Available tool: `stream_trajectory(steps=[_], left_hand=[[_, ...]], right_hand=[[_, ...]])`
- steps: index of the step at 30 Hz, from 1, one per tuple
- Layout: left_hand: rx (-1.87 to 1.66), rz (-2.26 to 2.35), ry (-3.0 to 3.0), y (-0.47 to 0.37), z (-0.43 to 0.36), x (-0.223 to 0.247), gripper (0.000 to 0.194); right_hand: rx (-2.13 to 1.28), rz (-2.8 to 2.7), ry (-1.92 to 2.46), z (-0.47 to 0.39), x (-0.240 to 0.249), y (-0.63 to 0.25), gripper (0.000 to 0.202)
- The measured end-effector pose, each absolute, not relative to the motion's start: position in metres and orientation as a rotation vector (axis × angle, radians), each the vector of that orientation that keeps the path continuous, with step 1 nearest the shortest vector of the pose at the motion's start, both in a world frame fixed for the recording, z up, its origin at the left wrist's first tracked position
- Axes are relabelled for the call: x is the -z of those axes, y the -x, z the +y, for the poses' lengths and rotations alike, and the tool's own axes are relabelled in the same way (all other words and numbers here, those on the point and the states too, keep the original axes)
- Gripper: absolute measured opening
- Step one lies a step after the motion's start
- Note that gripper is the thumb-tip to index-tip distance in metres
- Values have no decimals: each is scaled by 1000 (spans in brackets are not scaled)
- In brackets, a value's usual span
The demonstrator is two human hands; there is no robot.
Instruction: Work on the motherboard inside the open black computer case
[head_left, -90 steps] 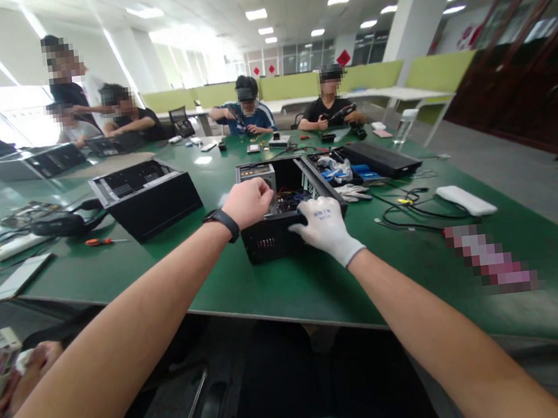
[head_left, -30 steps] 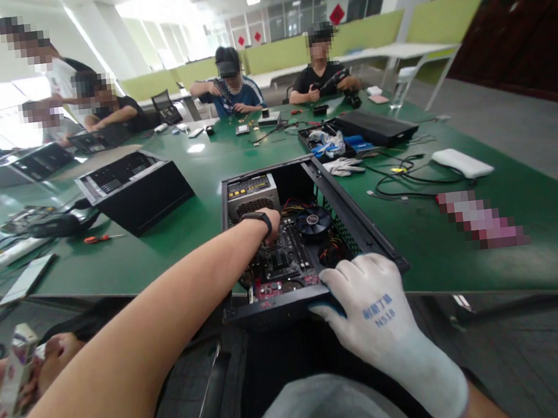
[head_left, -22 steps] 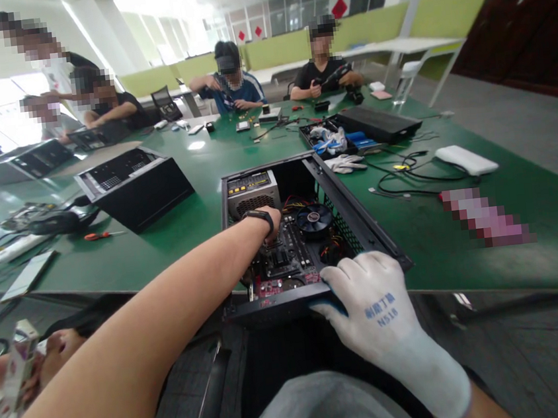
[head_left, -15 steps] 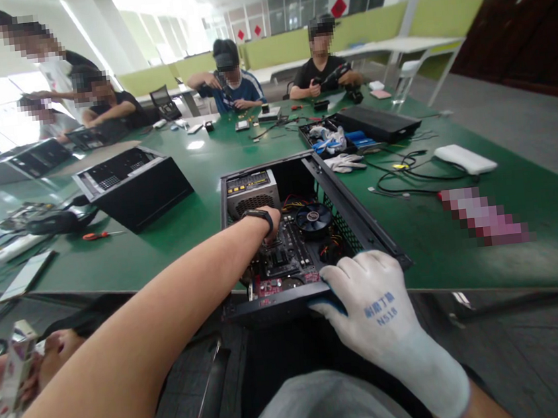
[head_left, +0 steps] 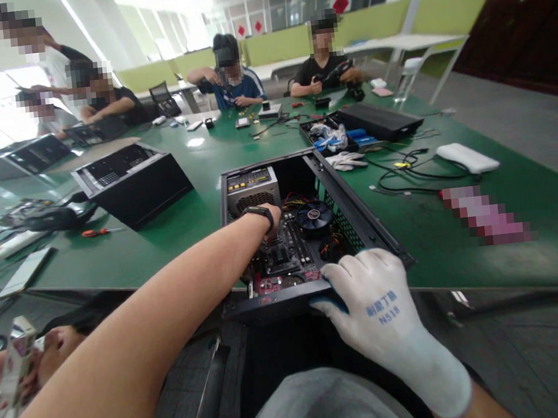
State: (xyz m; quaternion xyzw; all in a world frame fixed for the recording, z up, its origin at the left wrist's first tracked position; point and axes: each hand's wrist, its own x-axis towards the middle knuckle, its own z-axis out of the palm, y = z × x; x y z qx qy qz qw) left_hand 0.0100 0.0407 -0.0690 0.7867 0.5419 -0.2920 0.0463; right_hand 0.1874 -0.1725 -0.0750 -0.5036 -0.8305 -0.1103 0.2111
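Note:
An open black computer case [head_left: 278, 300] lies on its side at the table's near edge. Inside it are a power supply [head_left: 251, 184], a round black CPU fan [head_left: 314, 217] and a motherboard [head_left: 280, 255]. My left hand [head_left: 272, 217], bare with a dark wristband, reaches into the case just below the power supply. Its fingers are turned away and hidden, so whatever they touch cannot be seen. My right hand [head_left: 370, 292] wears a white glove and is closed over the case's near right edge, thumb on the outside.
Left of the case stand another black case [head_left: 142, 190] and an orange screwdriver [head_left: 96, 233]. To the right lie cables [head_left: 396, 186], a white power bank-like block [head_left: 468, 158] and gloves [head_left: 346, 160]. Several people work around the table; one person's hands [head_left: 57, 352] are close at lower left.
Almost nothing differs. Both hands stay in place on and in the case; the view has shifted very slightly.

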Motion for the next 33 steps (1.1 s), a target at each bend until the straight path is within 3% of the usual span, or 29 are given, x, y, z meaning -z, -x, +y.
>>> stream_trajectory(steps=[33], left_hand=[[938, 1651, -2385, -12, 43, 69, 59]], right_hand=[[316, -2308, 1370, -172, 74, -188, 32]])
